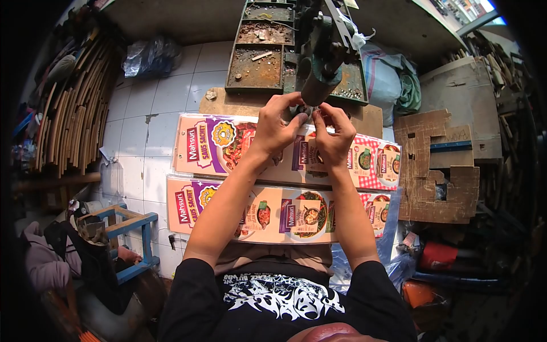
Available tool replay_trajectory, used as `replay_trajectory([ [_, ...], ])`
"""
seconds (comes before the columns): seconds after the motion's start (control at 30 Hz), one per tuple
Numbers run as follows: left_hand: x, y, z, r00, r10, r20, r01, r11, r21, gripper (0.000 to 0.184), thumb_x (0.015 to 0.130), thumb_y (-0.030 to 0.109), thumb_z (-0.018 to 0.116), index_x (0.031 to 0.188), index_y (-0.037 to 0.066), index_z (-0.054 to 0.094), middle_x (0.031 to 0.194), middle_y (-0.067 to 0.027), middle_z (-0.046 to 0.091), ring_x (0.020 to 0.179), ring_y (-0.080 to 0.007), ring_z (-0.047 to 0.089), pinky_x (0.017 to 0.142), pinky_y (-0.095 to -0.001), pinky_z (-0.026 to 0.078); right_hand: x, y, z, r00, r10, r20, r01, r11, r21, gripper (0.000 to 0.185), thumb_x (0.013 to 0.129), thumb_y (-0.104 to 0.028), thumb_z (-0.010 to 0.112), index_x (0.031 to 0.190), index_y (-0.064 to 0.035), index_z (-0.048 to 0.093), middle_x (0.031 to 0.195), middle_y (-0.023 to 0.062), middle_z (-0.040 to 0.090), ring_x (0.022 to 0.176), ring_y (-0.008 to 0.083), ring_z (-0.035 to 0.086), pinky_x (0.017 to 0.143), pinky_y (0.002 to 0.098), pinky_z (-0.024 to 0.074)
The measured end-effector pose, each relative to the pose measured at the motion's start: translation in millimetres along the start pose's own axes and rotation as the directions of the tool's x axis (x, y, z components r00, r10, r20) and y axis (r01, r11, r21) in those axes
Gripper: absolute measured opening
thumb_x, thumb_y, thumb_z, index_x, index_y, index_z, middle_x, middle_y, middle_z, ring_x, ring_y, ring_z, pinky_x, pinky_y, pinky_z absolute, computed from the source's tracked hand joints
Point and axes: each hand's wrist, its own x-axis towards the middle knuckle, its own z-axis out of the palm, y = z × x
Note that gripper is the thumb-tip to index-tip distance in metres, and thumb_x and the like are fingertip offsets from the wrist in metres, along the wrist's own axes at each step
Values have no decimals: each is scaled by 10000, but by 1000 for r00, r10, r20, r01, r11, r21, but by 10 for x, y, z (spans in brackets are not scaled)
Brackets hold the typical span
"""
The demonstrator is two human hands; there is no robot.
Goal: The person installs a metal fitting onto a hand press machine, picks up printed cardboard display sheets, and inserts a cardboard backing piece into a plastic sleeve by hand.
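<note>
Green hand press (pixel 321 85), left hand (pixel 276 126) and right hand (pixel 335 132) close under it, fingers (pixel 296 122) curled, can't tell what's pinched; Mahsuri Saus Sachet sheet (pixel 228 149) below.

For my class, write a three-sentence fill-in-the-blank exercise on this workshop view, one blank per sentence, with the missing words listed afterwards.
1. The brand name above "SAUS SACHET" on the upper printed panel is ____.
2. Near the machine head are the left hand and the ____ hand.
3. The shirt sleeves are coloured ____.

Missing words: Mahsuri; right; black.
</note>
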Motion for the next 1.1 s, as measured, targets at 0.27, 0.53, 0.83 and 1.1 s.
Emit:
replay_trajectory([
  [0.27,-5,-31,-1,1000,11,-4,-11,1000,-9,374,749,12,736,1116,21,661,984,-140,689,929,-280,651,827,-362,518,4,-1,-1,999,-41,0,41,998,-41,272,801,62,709,1063,-9,716,850,96,685,693,142,664,641,261,522],
  [0.53,2,-77,-17,989,147,16,-148,980,133,328,752,19,751,1073,17,686,1030,-152,692,957,-309,650,852,-375,517,4,0,1,997,-72,9,72,995,-66,267,800,67,705,1057,-4,714,848,97,680,683,142,651,632,265,518],
  [0.83,0,-67,-13,986,166,12,-166,974,157,279,746,23,752,1019,3,695,1027,-158,692,962,-321,650,845,-385,521,0,10,14,994,-106,7,106,991,-80,262,801,68,699,1053,-3,712,851,97,673,663,140,633,610,267,507],
  [1.1,6,-35,-9,984,177,-6,-174,976,132,241,729,17,752,961,2,689,990,-144,697,940,-320,648,838,-393,514,-3,13,18,995,-96,14,97,992,-76,245,810,53,702,1047,-4,714,846,98,671,657,144,628,604,267,504],
])
